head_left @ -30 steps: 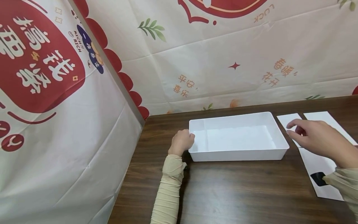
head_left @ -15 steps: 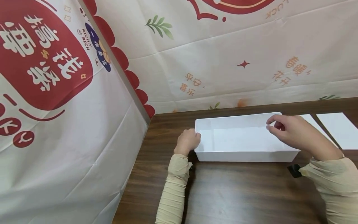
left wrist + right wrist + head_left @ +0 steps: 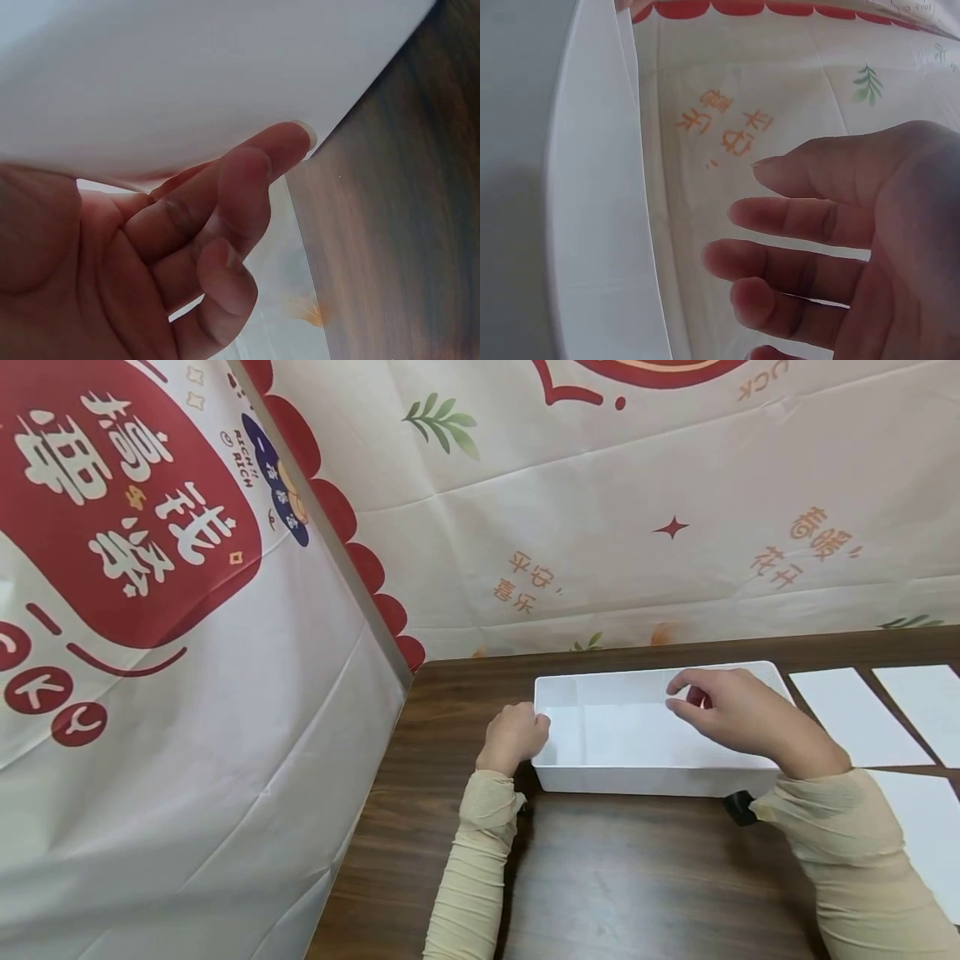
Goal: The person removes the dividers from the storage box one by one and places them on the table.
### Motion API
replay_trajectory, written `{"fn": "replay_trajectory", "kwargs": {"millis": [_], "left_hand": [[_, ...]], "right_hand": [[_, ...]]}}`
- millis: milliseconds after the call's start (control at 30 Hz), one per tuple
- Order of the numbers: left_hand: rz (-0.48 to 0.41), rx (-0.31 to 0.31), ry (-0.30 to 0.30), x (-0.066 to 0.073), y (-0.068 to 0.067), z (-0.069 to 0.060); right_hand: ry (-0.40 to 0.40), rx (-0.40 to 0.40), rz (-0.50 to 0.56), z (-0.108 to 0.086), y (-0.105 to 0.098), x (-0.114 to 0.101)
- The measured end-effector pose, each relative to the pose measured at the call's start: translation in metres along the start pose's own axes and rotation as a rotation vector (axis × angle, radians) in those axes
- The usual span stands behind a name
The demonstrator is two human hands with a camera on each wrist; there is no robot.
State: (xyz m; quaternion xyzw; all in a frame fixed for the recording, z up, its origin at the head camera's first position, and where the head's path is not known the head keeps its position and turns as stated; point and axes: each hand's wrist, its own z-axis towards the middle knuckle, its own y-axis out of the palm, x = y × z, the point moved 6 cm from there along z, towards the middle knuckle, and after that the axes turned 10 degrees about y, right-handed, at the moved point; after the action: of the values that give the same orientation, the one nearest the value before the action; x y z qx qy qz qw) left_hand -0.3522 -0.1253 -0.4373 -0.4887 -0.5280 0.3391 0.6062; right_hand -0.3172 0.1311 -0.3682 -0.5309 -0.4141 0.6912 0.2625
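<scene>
A long white open-topped plastic box (image 3: 645, 781) stands on the dark wooden table. At its left end my left hand (image 3: 512, 737) grips the wall, with the thumb over the rim. The left wrist view shows the curled fingers (image 3: 247, 187) against the outside of the white wall (image 3: 187, 82). Over the right half of the box hovers my right hand (image 3: 738, 714), its fingers loosely bent and nothing between them. Beside the box wall (image 3: 604, 187) in the right wrist view, thumb and fingers of the right hand (image 3: 832, 240) are spread apart, touching nothing.
To the right of the box lie several flat white sheets, among them a near sheet (image 3: 918, 827) and a far one (image 3: 858, 714). A printed cloth (image 3: 630, 568) hangs behind the table (image 3: 600, 877); another cloth (image 3: 277, 760) hangs along its left edge.
My right hand has moved left, from above the white sheets to above the box. The left hand keeps its grip on the box's left end. The head view has shifted slightly.
</scene>
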Motion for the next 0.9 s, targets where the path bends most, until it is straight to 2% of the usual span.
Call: {"fn": "replay_trajectory", "kwargs": {"millis": [400, 733, 900], "left_hand": [[0.006, 0.001, -0.002, 0.0, 0.002, 0.002], [0.019, 0.014, -0.009, 0.0, -0.002, 0.001], [0.004, 0.0, -0.018, -0.001, 0.0, 0.002]], "right_hand": [[-0.031, -0.072, 0.02, 0.014, 0.021, -0.021], [-0.084, -0.075, 0.03, 0.024, 0.031, -0.044], [-0.072, -0.112, 0.043, 0.029, 0.039, -0.052]]}}
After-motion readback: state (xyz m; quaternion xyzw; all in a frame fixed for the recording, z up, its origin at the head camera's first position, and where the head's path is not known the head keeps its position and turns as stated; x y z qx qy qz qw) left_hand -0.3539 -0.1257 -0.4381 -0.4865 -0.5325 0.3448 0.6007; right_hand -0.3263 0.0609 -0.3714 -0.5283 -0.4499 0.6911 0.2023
